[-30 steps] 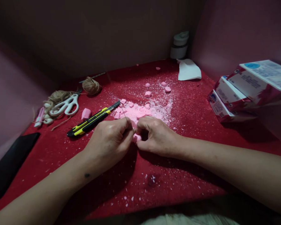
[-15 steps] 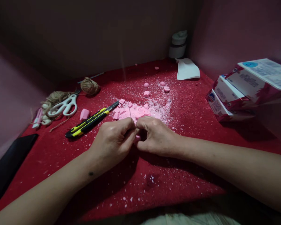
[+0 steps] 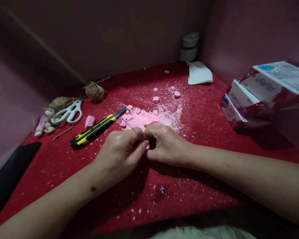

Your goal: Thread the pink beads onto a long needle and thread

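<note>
- R hand (image 3: 165,145): fingers curled nearly shut, gripping small pink chalky lump (image 3: 148,147), mostly hidden, btwn both hands' fingertips.
- L hand (image 3: 122,146): pinched closed on thin, dark needle-like strand (image 3: 131,125).
- Pink powder pile (image 3: 141,119) just beyond.

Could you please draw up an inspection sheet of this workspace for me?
Surface: red cover, strewn with pink crumbs; pink shavings heaped near the centre.
Work items: pink piece, mostly hidden; yellow-black cutter lying nearby, blade out.
Clutter: white-handled scissors, twine ball, stacked boxes, white paper, flat black object.
Hands: left hand closed, holding a thin item too fine to identify; right hand pinching the pink piece.
Cables: nothing seen.
Surroundings: dim walls behind and at both sides; lidded container at the back.
</note>
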A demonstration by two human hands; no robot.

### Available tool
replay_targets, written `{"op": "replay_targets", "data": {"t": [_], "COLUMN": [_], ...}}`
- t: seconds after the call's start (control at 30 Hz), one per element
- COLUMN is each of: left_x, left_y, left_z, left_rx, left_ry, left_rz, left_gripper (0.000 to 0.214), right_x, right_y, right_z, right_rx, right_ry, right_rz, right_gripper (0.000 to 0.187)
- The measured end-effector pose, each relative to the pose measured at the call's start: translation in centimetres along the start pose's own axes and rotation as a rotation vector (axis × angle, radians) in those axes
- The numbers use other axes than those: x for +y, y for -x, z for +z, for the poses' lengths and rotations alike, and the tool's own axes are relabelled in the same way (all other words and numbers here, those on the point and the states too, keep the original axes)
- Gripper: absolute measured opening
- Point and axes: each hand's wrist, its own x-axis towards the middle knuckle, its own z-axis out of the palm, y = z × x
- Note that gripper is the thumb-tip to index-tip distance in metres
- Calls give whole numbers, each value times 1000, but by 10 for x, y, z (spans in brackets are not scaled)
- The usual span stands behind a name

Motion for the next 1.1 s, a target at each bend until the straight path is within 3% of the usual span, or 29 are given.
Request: {"op": "replay_targets", "data": {"t": [0.23,0.37,0.63,0.97,1.1], "left_x": [-9,-8,-4,-11,-5], "left_y": [-3,0,1,1,3], "left_z": [3,-2,2,2,1], "left_rx": [101,91,43,115,60], "left_ry": [-156,-194,-27,-171,-117], "left_rz": [128,105,84,140,90], "left_gripper": [19,20,15,19,17], "right_x": [0,1,1,-1,-1], "right_y": [0,1,0,0,1], "right_z": [1,2,1,2,2], "right_rx": [17,32,8,26,17], "right_ry": [23,11,-4,25,13], "right_rz": [-5,10,10,24,29], "right_gripper": [14,8,10,9,8]}}
